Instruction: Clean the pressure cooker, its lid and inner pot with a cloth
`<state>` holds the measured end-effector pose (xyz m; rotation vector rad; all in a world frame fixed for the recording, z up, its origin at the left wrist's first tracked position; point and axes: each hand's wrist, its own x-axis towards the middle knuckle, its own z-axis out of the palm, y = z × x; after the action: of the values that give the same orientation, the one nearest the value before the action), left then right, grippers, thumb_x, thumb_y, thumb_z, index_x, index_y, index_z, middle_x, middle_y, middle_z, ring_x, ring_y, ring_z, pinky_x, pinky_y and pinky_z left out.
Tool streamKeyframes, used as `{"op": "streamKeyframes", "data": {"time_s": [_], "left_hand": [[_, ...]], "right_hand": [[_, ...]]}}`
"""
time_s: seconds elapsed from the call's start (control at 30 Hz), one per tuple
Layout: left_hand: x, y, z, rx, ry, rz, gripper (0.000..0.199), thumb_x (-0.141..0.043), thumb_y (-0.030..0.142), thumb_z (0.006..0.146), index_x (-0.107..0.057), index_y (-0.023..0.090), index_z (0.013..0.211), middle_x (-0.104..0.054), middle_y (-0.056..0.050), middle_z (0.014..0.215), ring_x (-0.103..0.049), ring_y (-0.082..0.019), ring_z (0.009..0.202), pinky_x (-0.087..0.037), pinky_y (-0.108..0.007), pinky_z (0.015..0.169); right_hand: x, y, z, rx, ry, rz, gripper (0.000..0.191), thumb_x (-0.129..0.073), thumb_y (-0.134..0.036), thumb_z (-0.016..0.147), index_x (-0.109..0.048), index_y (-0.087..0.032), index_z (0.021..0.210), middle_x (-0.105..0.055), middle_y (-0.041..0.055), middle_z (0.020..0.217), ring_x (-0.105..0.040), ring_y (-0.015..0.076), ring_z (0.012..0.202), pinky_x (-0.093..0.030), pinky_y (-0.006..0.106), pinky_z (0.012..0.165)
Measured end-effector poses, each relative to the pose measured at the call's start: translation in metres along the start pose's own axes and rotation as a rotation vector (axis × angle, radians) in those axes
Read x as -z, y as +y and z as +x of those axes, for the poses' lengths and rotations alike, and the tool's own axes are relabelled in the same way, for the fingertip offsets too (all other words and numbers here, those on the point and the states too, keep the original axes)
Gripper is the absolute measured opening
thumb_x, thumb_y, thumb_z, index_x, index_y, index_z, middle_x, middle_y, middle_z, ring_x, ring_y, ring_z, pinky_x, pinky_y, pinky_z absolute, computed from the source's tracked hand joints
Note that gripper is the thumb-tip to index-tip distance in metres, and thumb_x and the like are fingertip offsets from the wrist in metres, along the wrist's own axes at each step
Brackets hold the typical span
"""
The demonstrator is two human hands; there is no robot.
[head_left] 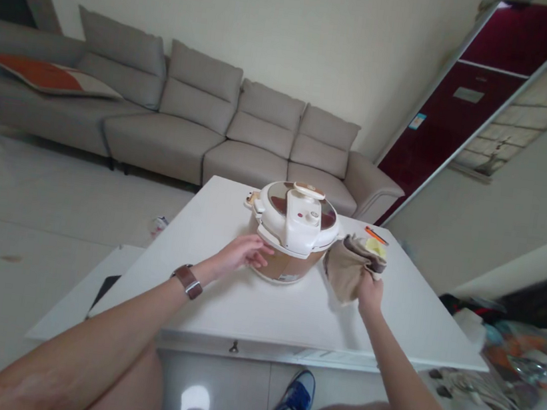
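Note:
A white and brown electric cooker (300,232) stands upright on the white table (220,305), its lid closed. My left hand (247,251), with a brown watch on its wrist, is at the cooker's left front side, fingers apart and holding nothing; whether the fingertips touch it is unclear. On the other side of the cooker, my right hand (369,292) grips a beige and brown cloth (348,269). Something pale yellow (376,247) shows at the top of that cloth. Behind the cloth lies an orange and black tool (376,235).
A long grey sofa (172,131) with an orange cushion (53,77) runs along the wall beyond the table. At the right stand a dark red cabinet (462,109) and assorted clutter (514,371). A drawer knob (234,346) sticks out at the table's front.

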<state>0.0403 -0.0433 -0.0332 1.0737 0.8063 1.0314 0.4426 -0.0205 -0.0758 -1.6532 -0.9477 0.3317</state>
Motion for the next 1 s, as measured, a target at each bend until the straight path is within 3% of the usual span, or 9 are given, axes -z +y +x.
{"op": "streamKeyframes", "data": {"time_s": [0.23,0.47,0.63,0.8,1.0], "left_hand": [[-0.016,-0.01,-0.003,0.046,-0.104,-0.209,0.023,-0.068,0.033,0.092,-0.071,0.015,0.105,-0.073,-0.017,0.13,-0.076,-0.02,0.086,-0.059,-0.032,0.075],[-0.026,-0.013,-0.003,-0.021,0.026,-0.153,0.019,-0.069,0.033,0.096,-0.07,0.015,0.102,-0.074,-0.014,0.119,-0.074,-0.015,0.085,-0.057,-0.027,0.077],[-0.036,-0.019,0.0,-0.034,0.088,-0.294,0.022,-0.067,0.039,0.098,-0.063,0.017,0.096,-0.073,-0.008,0.104,-0.074,-0.015,0.089,-0.056,-0.029,0.083],[-0.045,-0.022,0.004,-0.037,0.138,-0.37,0.02,-0.063,0.034,0.101,-0.06,0.017,0.091,-0.07,-0.004,0.09,-0.072,-0.013,0.084,-0.054,-0.027,0.084],[-0.034,-0.013,-0.003,-0.008,0.217,-0.435,0.018,-0.063,0.027,0.1,-0.058,0.018,0.086,-0.067,-0.001,0.079,-0.069,-0.011,0.074,-0.053,-0.025,0.079]], "right_hand": [[-0.006,0.001,0.006,-0.41,0.09,0.498,0.036,-0.06,-0.038,0.076,-0.062,-0.024,0.109,-0.073,-0.0004,0.093,-0.072,0.0172,0.081,-0.061,0.029,0.07],[-0.02,-0.007,0.007,-0.401,0.143,0.504,0.037,-0.063,-0.039,0.076,-0.064,-0.022,0.109,-0.074,0.0027,0.101,-0.074,0.0185,0.085,-0.06,0.026,0.063],[-0.031,-0.015,0.003,-0.384,0.135,0.503,0.043,-0.065,-0.04,0.074,-0.066,-0.021,0.112,-0.075,0.0042,0.105,-0.074,0.0192,0.088,-0.06,0.026,0.063],[-0.036,-0.019,0.001,-0.386,0.105,0.489,0.042,-0.064,-0.04,0.072,-0.065,-0.021,0.11,-0.074,0.0037,0.102,-0.073,0.0195,0.09,-0.06,0.027,0.067],[-0.039,-0.02,-0.001,-0.373,0.065,0.48,0.043,-0.064,-0.043,0.072,-0.064,-0.02,0.109,-0.074,0.0034,0.1,-0.073,0.0197,0.089,-0.06,0.027,0.067]]}}
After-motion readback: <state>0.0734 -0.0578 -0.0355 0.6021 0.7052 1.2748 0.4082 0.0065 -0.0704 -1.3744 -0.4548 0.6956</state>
